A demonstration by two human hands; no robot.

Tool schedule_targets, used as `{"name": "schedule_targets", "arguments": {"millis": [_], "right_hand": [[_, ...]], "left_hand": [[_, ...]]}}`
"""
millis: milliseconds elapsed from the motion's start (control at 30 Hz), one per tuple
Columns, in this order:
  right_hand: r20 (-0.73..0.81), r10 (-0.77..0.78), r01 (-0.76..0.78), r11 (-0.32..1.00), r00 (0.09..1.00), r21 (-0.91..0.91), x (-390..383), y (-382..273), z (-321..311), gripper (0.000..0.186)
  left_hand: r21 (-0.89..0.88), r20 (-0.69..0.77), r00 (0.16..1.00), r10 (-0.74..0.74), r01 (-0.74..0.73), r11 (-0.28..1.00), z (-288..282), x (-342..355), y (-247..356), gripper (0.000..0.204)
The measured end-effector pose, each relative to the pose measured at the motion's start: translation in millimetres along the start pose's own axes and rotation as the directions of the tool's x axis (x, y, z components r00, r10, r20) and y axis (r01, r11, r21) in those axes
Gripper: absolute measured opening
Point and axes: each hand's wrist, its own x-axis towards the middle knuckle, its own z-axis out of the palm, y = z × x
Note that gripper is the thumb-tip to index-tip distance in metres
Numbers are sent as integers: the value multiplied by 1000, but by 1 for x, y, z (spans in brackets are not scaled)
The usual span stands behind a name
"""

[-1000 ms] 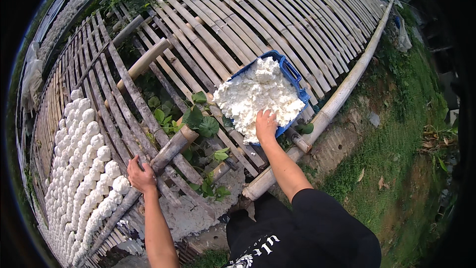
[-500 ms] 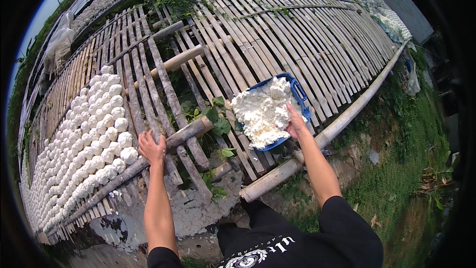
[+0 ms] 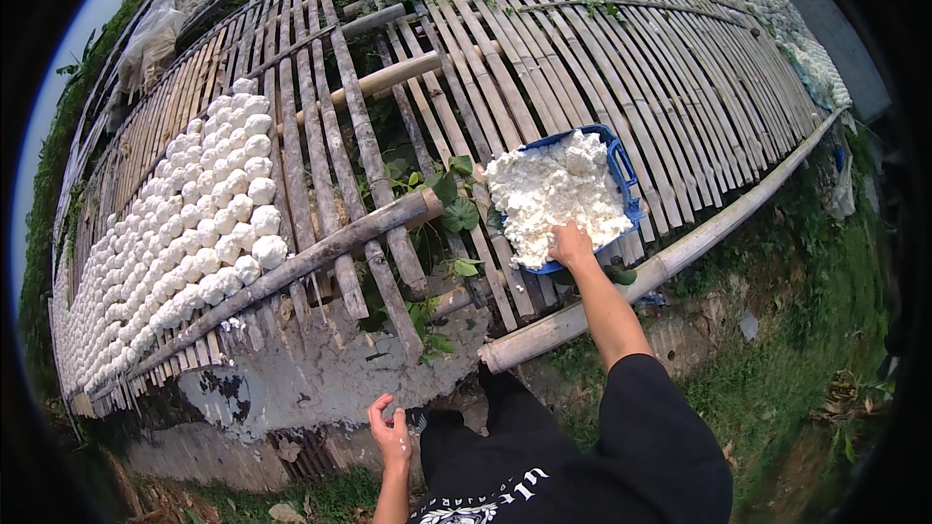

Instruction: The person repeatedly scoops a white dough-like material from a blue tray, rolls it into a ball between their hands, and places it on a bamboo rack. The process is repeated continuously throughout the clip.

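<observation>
My right hand (image 3: 567,241) dips curled fingers into a white, lumpy, crumbly mass (image 3: 558,184) heaped in a blue plastic crate (image 3: 625,175), which rests on bamboo slats. My left hand (image 3: 388,432) is low in the middle, off the slats, fingers loosely bent and apart, white flecks on it, holding nothing. On the left, rows of white lumpy balls (image 3: 218,204) cover part of the slatted rack, bordered by a bamboo pole (image 3: 320,257).
The bamboo rack (image 3: 660,58) has broken gaps with leaves (image 3: 461,213) among them. A thick bamboo pole (image 3: 709,243) forms the near right edge. Grass (image 3: 796,349) and a concrete ledge (image 3: 228,456) lie below. Plastic sheeting (image 3: 146,49) hangs at the far left.
My left hand has left the bamboo beside the white balls and dropped down toward my body. My right hand has shifted within the crate's contents. The view has shifted, showing more balls and rack.
</observation>
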Motion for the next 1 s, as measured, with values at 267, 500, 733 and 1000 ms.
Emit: {"name": "schedule_targets", "arguments": {"millis": [267, 500, 733, 1000], "right_hand": [[-94, 139, 24, 441, 986, 897, -31, 15, -83, 75], [-123, -380, 147, 33, 917, 989, -190, -89, -120, 29], [96, -511, -149, -64, 854, 987, -291, -212, -55, 32], [-365, -848, 816, 127, 384, 564, -371, -319, -48, 93]], "left_hand": [[-425, 433, 884, 175, 28, 905, 87, 42, 66, 18], [-454, 386, 748, 540, -356, 817, 138, 48, 181, 74], [-311, 129, 816, 563, -506, 805, 24, 5, 128, 63], [-882, 467, 878, 103, 471, -21, -83, -9, 63, 81]]}}
